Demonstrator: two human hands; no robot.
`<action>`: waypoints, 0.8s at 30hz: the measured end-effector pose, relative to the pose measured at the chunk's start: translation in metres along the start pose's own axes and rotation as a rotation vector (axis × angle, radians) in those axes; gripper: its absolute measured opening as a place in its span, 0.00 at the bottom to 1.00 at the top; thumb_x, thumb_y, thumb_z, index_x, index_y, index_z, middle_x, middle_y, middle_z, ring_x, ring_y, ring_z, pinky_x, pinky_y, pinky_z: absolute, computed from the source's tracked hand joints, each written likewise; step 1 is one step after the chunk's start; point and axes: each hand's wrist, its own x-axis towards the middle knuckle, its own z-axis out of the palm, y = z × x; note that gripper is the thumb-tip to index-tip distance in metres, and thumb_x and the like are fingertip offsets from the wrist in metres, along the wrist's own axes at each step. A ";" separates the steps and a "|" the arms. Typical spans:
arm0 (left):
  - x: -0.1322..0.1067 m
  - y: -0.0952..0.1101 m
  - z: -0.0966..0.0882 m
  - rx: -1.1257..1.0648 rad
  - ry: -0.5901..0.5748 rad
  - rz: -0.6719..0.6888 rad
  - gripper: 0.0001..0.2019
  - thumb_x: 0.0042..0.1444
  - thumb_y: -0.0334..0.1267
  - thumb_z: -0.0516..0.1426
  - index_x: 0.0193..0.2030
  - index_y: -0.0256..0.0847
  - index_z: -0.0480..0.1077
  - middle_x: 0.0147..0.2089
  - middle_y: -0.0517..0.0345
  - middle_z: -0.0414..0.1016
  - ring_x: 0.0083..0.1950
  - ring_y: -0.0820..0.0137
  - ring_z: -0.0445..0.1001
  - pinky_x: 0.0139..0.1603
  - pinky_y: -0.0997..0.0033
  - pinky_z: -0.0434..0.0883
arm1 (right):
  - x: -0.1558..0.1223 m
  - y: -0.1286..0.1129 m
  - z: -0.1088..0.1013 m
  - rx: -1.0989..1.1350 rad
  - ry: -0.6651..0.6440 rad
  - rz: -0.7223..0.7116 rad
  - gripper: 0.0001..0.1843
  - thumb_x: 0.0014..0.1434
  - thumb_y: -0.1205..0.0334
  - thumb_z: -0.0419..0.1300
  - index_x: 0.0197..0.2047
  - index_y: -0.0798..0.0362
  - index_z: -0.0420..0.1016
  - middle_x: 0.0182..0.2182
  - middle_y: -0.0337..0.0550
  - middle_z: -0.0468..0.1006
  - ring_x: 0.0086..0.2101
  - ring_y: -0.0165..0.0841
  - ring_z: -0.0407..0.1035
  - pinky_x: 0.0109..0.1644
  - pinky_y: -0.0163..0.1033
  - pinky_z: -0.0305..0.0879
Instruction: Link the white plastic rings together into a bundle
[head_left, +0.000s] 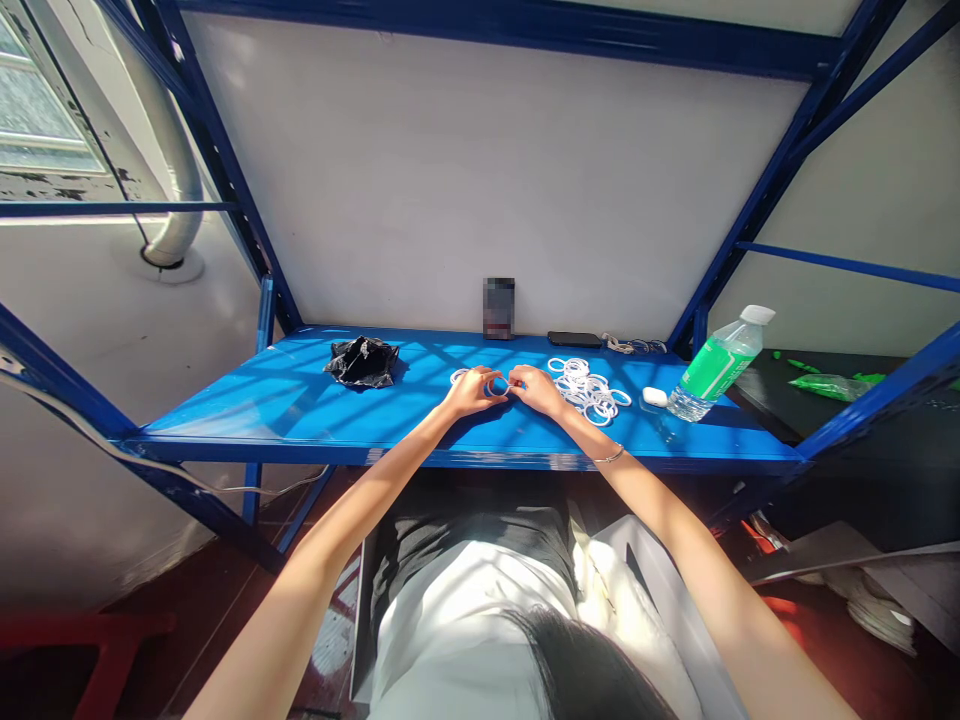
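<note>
My left hand point(471, 390) and my right hand point(535, 388) meet over the middle of the blue shelf point(247, 405). Both pinch one small white ring point(498, 385) between their fingertips. A pile of several white rings point(589, 388) lies just right of my right hand. One more white ring point(458, 376) rests on the shelf behind my left hand. A thin bracelet circles my right wrist.
A crumpled black bag point(363, 361) sits at the left. At the back wall stand a small dark box point(499, 308), a black phone point(574, 339) and a coiled cable point(634, 346). A green-labelled water bottle point(716, 366) and a small white case point(655, 397) lie at the right.
</note>
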 end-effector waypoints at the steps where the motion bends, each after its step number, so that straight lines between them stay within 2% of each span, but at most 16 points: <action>1: 0.000 0.000 0.000 0.001 -0.001 -0.001 0.18 0.54 0.50 0.63 0.45 0.40 0.77 0.34 0.54 0.79 0.40 0.63 0.77 0.35 0.72 0.66 | 0.000 0.000 0.000 -0.004 -0.003 0.000 0.09 0.62 0.66 0.58 0.29 0.51 0.72 0.30 0.40 0.74 0.34 0.34 0.67 0.36 0.37 0.58; 15: -0.001 -0.002 0.002 -0.028 0.013 -0.016 0.20 0.53 0.53 0.63 0.44 0.39 0.77 0.33 0.54 0.79 0.40 0.62 0.77 0.35 0.72 0.66 | 0.000 0.000 0.001 0.004 0.007 -0.006 0.08 0.61 0.67 0.57 0.30 0.51 0.72 0.29 0.40 0.74 0.33 0.34 0.67 0.34 0.37 0.58; 20: -0.001 -0.001 0.002 -0.013 0.015 -0.015 0.19 0.55 0.51 0.63 0.46 0.37 0.76 0.34 0.53 0.79 0.40 0.61 0.77 0.36 0.70 0.68 | -0.001 0.000 0.001 0.013 0.008 0.020 0.07 0.59 0.68 0.56 0.30 0.51 0.72 0.30 0.41 0.75 0.34 0.35 0.68 0.35 0.37 0.60; 24: 0.000 -0.002 0.004 -0.009 0.015 -0.012 0.19 0.58 0.48 0.62 0.51 0.39 0.73 0.38 0.54 0.80 0.43 0.62 0.77 0.40 0.70 0.69 | -0.001 0.000 0.001 0.017 0.038 0.027 0.06 0.60 0.67 0.57 0.31 0.51 0.73 0.31 0.42 0.76 0.34 0.35 0.69 0.36 0.38 0.62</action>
